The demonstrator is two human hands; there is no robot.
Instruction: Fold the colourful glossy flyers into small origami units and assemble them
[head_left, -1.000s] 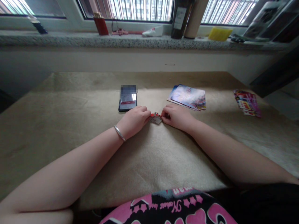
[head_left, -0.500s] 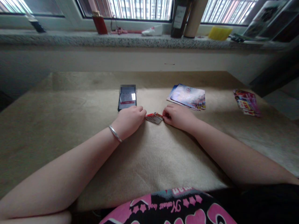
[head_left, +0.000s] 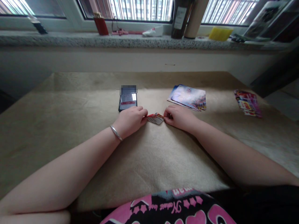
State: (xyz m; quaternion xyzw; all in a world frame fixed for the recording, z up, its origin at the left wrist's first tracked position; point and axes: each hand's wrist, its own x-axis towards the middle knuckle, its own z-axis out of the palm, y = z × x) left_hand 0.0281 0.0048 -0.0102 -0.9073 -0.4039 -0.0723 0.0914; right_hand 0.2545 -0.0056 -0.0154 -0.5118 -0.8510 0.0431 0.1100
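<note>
Between my two hands, at the middle of the table, is a small folded piece of printed paper, pale on its near face and red along its upper edge. My left hand, with a silver bangle on the wrist, is closed on the paper's left end. At the right end, my right hand pinches its corner between thumb and fingertips. A phone with a lit screen lies just beyond my left hand, which covers part of its lower edge. Past my right hand lies a stack of glossy printed sheets.
Several small colourful printed papers lie fanned at the table's right. The table has a tan cover and meets the wall below a stone windowsill. On the sill stand a red container, a dark bottle and a yellow block.
The whole view has shifted very slightly. Both hands keep hold of the folded paper, and its position between them looks almost the same.
</note>
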